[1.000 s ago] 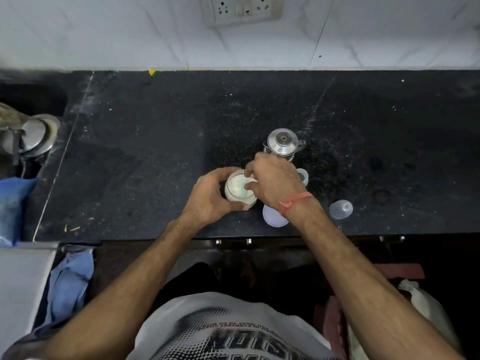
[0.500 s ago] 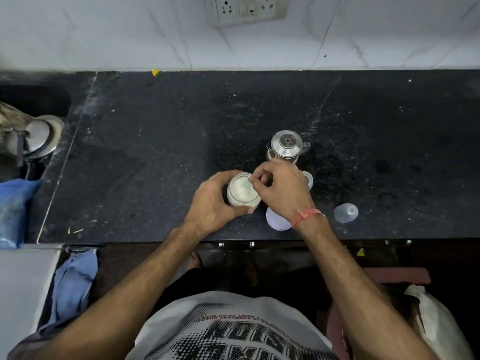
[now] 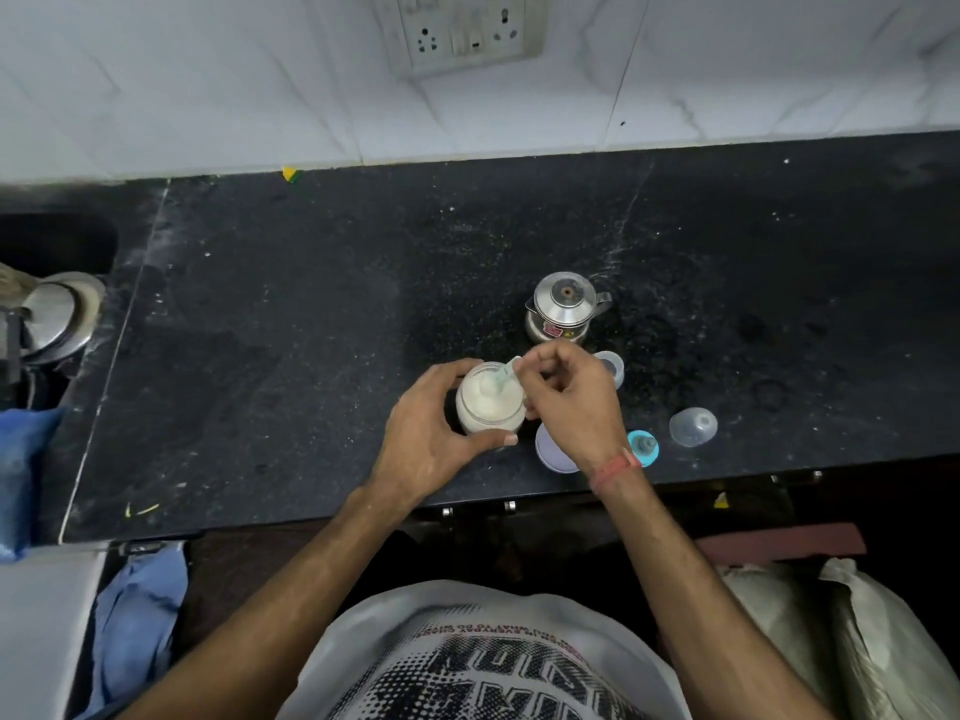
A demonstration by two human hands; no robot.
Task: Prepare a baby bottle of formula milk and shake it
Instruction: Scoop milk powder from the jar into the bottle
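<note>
An open clear jar of white formula powder [image 3: 489,400] stands near the front edge of the black counter [image 3: 311,330]. My left hand [image 3: 434,433] is wrapped around the jar's left side. My right hand [image 3: 574,402] pinches a small pale green scoop [image 3: 506,374] whose bowl dips into the powder. The baby bottle [image 3: 609,367] stands open just behind my right hand, mostly hidden. Its blue collar with teat [image 3: 643,448] and clear cap [image 3: 693,426] lie on the counter to the right.
A lidded steel kettle [image 3: 565,306] stands behind the jar. The jar's pale lid [image 3: 553,452] lies under my right wrist. A steel vessel [image 3: 52,317] sits in the sink at far left. A blue cloth [image 3: 21,459] hangs at the left edge.
My right hand has lifted slightly and now holds the scoop in the powder; the blue collar is uncovered to the right of my wrist. The left hand stays on the jar.
</note>
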